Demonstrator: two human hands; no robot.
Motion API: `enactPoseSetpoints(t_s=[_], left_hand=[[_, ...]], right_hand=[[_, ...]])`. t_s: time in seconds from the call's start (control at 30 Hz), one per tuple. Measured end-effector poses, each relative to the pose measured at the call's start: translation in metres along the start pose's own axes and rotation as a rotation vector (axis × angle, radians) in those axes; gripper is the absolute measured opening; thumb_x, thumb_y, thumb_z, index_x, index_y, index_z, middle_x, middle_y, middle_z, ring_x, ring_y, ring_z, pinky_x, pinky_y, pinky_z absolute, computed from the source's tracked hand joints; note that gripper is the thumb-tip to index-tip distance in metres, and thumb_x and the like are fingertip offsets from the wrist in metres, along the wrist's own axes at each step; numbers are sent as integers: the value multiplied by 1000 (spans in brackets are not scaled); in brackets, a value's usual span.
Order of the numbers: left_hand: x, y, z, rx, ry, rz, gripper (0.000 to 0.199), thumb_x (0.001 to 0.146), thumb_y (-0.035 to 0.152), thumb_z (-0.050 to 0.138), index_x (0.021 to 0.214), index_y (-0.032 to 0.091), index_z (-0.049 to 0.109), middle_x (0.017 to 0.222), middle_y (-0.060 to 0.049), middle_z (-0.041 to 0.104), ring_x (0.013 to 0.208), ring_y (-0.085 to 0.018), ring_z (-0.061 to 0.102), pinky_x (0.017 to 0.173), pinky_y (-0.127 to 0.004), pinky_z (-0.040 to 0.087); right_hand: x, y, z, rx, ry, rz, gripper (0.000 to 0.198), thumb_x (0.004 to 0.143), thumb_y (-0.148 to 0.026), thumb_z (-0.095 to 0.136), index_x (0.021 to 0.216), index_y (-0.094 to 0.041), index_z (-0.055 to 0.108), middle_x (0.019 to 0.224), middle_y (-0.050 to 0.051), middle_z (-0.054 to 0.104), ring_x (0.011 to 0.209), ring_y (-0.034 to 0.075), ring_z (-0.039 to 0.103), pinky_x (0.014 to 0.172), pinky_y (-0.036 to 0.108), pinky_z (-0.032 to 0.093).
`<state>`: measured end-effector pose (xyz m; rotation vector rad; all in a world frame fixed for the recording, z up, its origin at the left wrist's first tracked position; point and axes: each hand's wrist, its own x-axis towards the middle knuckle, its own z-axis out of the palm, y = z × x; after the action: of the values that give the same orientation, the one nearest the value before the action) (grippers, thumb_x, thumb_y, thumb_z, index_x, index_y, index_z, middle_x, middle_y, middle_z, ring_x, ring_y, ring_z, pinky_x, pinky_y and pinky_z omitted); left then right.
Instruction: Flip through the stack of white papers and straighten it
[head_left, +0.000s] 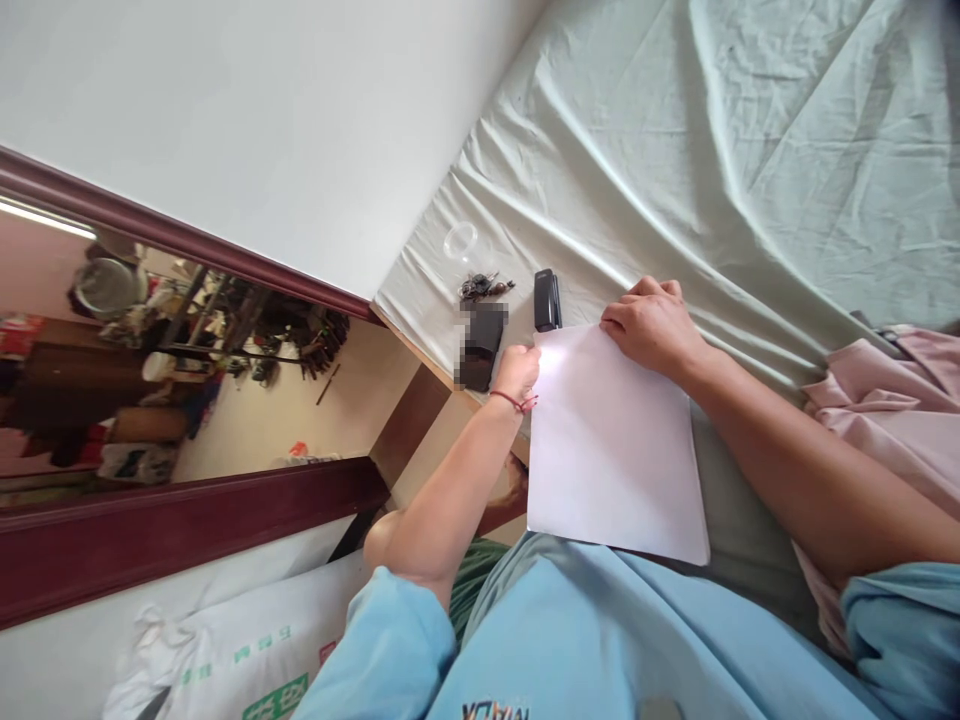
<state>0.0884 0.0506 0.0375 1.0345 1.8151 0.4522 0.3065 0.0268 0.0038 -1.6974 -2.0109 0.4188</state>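
- the paper (611,450), a plain white sheet, lay flat on the pale green sheet (675,150) of the bed, its near edge at the person's blue shirt (570,640).
- the left hand (516,372) pinched the paper's far left corner between thumb and fingers; a red string sat round its wrist.
- the right hand (651,325) lay knuckles up on the paper's far right corner, fingers curled onto the edge and pressing it down; whether it gripped the edge could not be told.
- both forearms ran in from the near side, the left one bent at the elbow, each ending in a blue sleeve.
- just beyond the far edge of the paper, between the two hands, stood a small black stapler (546,298), touching or almost touching the paper.
- to the left of the left hand lay a dark phone (481,345), partly blurred, near the bed's edge.
- farther off lay a bunch of keys (484,287), and beyond them a clear ring (460,240) on the bedsheet.
- a pink cloth (892,420) lay on the bed at the right, behind the right forearm.
- to the left ran a white wall (262,120) and a dark red frame (180,535) round a cluttered view of shelves.
- a white sack (247,650) with green print lay at the near left, below the frame.
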Motion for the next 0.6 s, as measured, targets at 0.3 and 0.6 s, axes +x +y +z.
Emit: enactPoseSetpoints(t_s=[0.3, 0.6], left_hand=[[-1, 12, 1, -65, -5, -51, 27, 75, 9, 62, 55, 19, 47, 43, 4, 45, 37, -8, 41, 37, -18, 23], [1, 6, 9, -192, -19, 60, 17, 75, 13, 69, 61, 15, 60, 54, 0, 59, 51, -13, 59, 51, -22, 44]], right_hand=[[2, 1, -19, -18, -95, 69, 32, 99, -29, 50, 92, -20, 80, 90, 12, 76, 114, 34, 54, 98, 50, 32], [9, 20, -60, 69, -338, 286, 32, 92, -35, 60, 112, -20, 81, 103, 11, 77, 107, 30, 62, 89, 40, 42]])
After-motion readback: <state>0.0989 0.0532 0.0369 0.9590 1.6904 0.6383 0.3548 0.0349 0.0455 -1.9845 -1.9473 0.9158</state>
